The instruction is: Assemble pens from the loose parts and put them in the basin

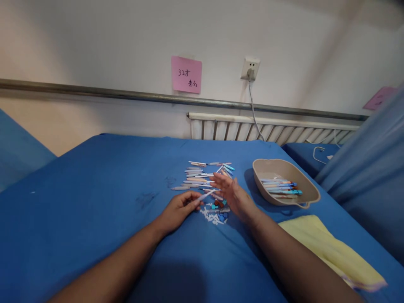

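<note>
Between thumb and fingers my left hand (181, 210) grips a pale pen (205, 196), its thin white end pointing up to the right. My right hand (235, 195) is open, fingers spread, just right of that tip; whether it touches anything there I cannot tell. Beyond both hands lie rows of pens and thin white refills (194, 181) on the blue sheet. Below the held pen is a pile of small white parts (213, 217). Blue caps (222, 216) lie beside it, with brown and turquoise pieces (218, 204) just above.
A beige basin (311, 194) holding several assembled-looking pens (280, 187) stands on the right. Nearer to me lies a folded yellow cloth (331, 250). Behind the bed (94, 189) are a radiator (233, 127), a metal rail (132, 94) and a socket with a cable (251, 69).
</note>
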Motion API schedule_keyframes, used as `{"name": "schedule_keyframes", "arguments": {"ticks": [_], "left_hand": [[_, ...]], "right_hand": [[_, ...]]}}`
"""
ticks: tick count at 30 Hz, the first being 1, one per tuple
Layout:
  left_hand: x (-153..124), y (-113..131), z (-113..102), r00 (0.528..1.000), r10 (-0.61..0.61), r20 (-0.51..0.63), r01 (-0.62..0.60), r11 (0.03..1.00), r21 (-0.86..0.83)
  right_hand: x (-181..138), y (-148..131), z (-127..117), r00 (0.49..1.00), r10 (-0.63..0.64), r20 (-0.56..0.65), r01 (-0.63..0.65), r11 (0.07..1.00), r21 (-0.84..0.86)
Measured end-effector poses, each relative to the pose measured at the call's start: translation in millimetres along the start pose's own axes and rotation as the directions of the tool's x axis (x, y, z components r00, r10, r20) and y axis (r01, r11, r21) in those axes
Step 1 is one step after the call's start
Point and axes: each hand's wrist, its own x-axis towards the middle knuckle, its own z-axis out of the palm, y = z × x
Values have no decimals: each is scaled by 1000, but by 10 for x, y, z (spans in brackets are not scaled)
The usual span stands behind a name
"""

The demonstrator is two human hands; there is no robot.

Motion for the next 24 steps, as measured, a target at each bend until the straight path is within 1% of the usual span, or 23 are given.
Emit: {"name": "schedule_keyframes", "arguments": {"ticks": [2, 3, 4, 5, 7, 8, 9, 11, 12, 13, 14, 18, 21, 24], "left_hand": [[31, -18, -33, 998, -37, -59, 31, 995, -98], [44, -21, -51, 994, -54, -91, 42, 990, -137], [55, -23, -67, 990, -70, -123, 48, 984, -170], [63, -23, -83, 985, -82, -150, 51, 979, -196], [73, -25, -107, 978, -98, -186, 54, 972, -228], [76, -28, -116, 976, -103, -192, 56, 970, -237], [76, -30, -121, 976, -105, -192, 56, 968, -243], [75, -35, -125, 977, -105, -188, 56, 967, -249], [74, -36, -124, 976, -104, -189, 55, 966, -252], [72, -35, -122, 976, -105, -190, 54, 965, -256], [72, -32, -119, 975, -109, -192, 56, 964, -260], [70, -14, -108, 972, -128, -197, 70, 959, -274], [69, -5, -109, 972, -132, -194, 76, 959, -272], [69, -8, -115, 972, -134, -193, 81, 963, -259]], "right_hand": [[43, -1, -107, 994, 7, -108, -21, 992, -126], [49, -6, -157, 993, 15, -117, -39, 977, -207], [43, -14, -199, 996, 39, -84, -61, 959, -277], [27, -23, -232, 997, 77, -22, -80, 937, -340], [-25, -49, -266, 977, 166, 134, -83, 874, -478], [-53, -65, -266, 962, 192, 192, -49, 819, -572], [-79, -84, -258, 953, 197, 231, 11, 737, -676], [-116, -126, -221, 944, 171, 282, 156, 522, -838], [-126, -148, -197, 939, 158, 306, 216, 421, -881], [-131, -169, -172, 932, 153, 328, 262, 340, -903], [-133, -187, -147, 925, 157, 346, 294, 282, -913], [-133, -233, -69, 896, 179, 405, 386, 133, -913], [-135, -241, -30, 882, 187, 433, 430, 54, -901], [-139, -234, -3, 885, 172, 432, 433, 33, -901]]}}
